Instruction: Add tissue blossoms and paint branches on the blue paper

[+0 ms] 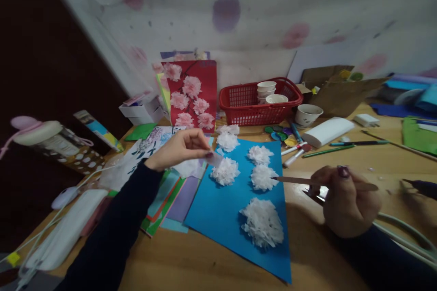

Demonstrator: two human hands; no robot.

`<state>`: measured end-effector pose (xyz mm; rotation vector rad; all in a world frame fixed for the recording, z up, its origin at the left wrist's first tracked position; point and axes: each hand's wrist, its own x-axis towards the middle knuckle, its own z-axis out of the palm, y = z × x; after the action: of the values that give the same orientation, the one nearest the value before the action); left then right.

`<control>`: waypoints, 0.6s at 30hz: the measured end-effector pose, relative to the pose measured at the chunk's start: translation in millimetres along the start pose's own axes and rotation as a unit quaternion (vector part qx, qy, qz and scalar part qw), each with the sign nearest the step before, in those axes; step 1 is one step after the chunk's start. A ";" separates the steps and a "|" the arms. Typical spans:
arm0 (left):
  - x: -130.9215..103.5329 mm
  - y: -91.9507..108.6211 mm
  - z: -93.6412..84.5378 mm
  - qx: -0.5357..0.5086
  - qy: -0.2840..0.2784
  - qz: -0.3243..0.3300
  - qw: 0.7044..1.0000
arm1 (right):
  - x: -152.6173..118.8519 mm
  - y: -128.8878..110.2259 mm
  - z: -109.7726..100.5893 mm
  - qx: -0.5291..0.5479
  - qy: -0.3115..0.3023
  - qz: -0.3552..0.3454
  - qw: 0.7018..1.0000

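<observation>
From my end, left grip is pinching a thin white tissue piece by its edge, just above the middle-left tissue flower on the blue card. Right grip is closing around a slim brown stick, its tip reaching the middle-right tissue flower; can't tell if it's touching. Metallic item under that hand is unclear. Card is lying on the desk. For handling, I'm favoring a light fingertip pinch, since tissue is likely creasing or tearing under pressure, and a shallow stick angle, avoiding snagging or flattening petals.
</observation>
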<state>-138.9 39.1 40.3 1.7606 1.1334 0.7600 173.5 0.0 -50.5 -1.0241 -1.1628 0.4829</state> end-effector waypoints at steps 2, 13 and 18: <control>2.2 4.7 32.5 -0.117 -0.058 -0.002 0.991 | 0.2 -2.9 2.3 0.075 -0.022 0.060 0.995; 14.9 -5.4 117.7 -0.158 -0.140 -0.026 0.977 | -4.2 -12.5 10.0 0.191 -0.143 0.159 0.958; 10.3 -2.4 121.7 -0.139 -0.140 -0.066 0.978 | -4.5 -10.3 8.0 0.198 -0.151 0.179 0.952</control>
<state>-33.9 6.8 -13.0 1.4872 0.8977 0.5407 162.7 -5.3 -43.7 -0.8248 -1.0857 1.1464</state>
